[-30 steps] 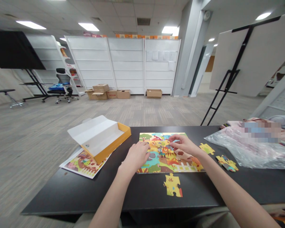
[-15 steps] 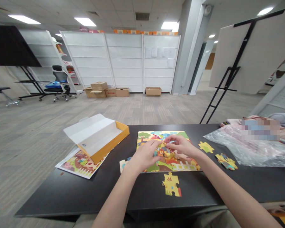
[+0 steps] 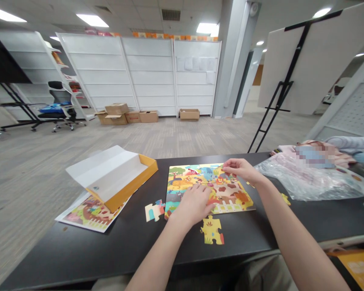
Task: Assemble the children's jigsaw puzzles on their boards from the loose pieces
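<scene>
A colourful jigsaw puzzle (image 3: 176, 184) with farm animals and a white fence lies on the black table in front of me. My left hand (image 3: 197, 202) rests on its lower middle part, fingers stretched out over the picture. At the puzzle's upper right, my right hand (image 3: 241, 169) is closed in a pinch; whatever sits between the fingertips is hidden. A yellow puzzle piece (image 3: 212, 231) lies just below the puzzle's near edge. Left of the puzzle lies a pale puzzle piece (image 3: 154, 211). Beyond my right forearm, a yellow piece (image 3: 285, 199) is partly covered.
An open yellow box (image 3: 130, 184) with a white lid stands at the left on a printed picture sheet (image 3: 91, 214). Clear plastic packaging with pink cloth (image 3: 306, 178) lies at the right of the black table (image 3: 109, 258). An easel stand (image 3: 269, 109) rises behind.
My right hand has moved from the puzzle's middle to its upper right. The left hand has come down lower on the puzzle and lies flatter. The camera has turned slightly right.
</scene>
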Demonstrator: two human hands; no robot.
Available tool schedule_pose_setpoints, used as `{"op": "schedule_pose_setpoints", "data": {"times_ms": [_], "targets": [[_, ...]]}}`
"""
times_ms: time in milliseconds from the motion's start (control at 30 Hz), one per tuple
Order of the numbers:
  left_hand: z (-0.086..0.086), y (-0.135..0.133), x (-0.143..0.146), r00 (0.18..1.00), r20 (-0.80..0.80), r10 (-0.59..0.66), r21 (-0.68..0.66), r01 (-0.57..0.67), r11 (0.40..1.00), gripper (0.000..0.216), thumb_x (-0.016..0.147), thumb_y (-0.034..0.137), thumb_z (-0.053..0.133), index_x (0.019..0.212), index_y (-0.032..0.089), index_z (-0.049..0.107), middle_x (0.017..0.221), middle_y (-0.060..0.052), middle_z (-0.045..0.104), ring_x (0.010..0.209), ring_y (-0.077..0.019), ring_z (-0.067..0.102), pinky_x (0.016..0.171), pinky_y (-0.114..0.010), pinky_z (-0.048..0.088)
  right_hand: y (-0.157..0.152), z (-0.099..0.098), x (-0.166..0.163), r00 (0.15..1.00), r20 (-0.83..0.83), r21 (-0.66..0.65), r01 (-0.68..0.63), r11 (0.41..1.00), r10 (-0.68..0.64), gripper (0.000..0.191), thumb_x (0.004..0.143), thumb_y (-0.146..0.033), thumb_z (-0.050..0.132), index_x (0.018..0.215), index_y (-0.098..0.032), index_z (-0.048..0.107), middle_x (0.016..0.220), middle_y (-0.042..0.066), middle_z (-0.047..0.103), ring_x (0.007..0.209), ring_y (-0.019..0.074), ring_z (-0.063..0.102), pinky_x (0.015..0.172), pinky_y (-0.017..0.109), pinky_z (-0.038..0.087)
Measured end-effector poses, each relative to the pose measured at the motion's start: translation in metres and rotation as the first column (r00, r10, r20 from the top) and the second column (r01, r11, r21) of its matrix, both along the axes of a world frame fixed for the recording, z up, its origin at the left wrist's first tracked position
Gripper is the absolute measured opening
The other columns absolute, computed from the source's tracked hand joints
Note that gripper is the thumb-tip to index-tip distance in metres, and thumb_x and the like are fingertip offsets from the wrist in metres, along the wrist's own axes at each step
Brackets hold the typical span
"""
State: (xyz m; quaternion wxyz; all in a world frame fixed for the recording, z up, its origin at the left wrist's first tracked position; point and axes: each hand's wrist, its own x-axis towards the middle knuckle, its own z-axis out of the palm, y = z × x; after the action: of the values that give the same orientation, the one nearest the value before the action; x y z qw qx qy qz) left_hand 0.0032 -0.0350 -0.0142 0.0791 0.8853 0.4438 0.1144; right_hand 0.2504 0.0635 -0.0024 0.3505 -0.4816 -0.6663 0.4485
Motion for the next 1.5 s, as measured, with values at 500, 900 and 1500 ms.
{"op": "schedule_pose_setpoints", "data": {"times_ms": [500,900,1500], "targets": [[-0.008,0.006,-0.005,0.996,0.011,-0.089,-0.034,0.089,0.995,0.031,0.089,0.046,0.067,0.106,0.019,0.064,0.109,-0.008,0.068,0.105,-0.0281,0.062,0.092,-0.039,0.05,0.006,-0.007,0.063,0.952,0.277,-0.261,-0.058,0.964,0.132,0.053,0.053,-0.055,0.087,0.086,-0.017,0.069,0.076,0.003,0.071,0.067,0.0153,0.062,0.054,0.023,0.044],[-0.006,0.007,-0.005,0.995,0.002,-0.098,-0.021,0.098,0.995,0.029,0.09,0.045,0.066,0.103,0.019,0.065,0.107,-0.008,0.067,0.104,-0.0279,0.062,0.091,-0.039,0.05,0.007,-0.013,0.062,0.884,0.434,-0.225,-0.077,0.971,0.171,0.053,0.05,-0.049,0.086,0.088,-0.019,0.066,0.081,0.004,0.068,0.078,0.0204,0.063,0.071,0.029,0.05],[-0.004,0.005,-0.005,0.996,0.005,-0.092,-0.035,0.092,0.995,0.029,0.091,0.045,0.064,0.104,0.019,0.065,0.109,-0.009,0.067,0.106,-0.0282,0.061,0.092,-0.039,0.049,0.0,-0.005,0.054,0.777,0.615,-0.105,-0.09,0.99,0.136,0.046,0.056,-0.043,0.083,0.093,-0.02,0.069,0.089,0.005,0.07,0.08,0.0215,0.064,0.067,0.028,0.049]]}}
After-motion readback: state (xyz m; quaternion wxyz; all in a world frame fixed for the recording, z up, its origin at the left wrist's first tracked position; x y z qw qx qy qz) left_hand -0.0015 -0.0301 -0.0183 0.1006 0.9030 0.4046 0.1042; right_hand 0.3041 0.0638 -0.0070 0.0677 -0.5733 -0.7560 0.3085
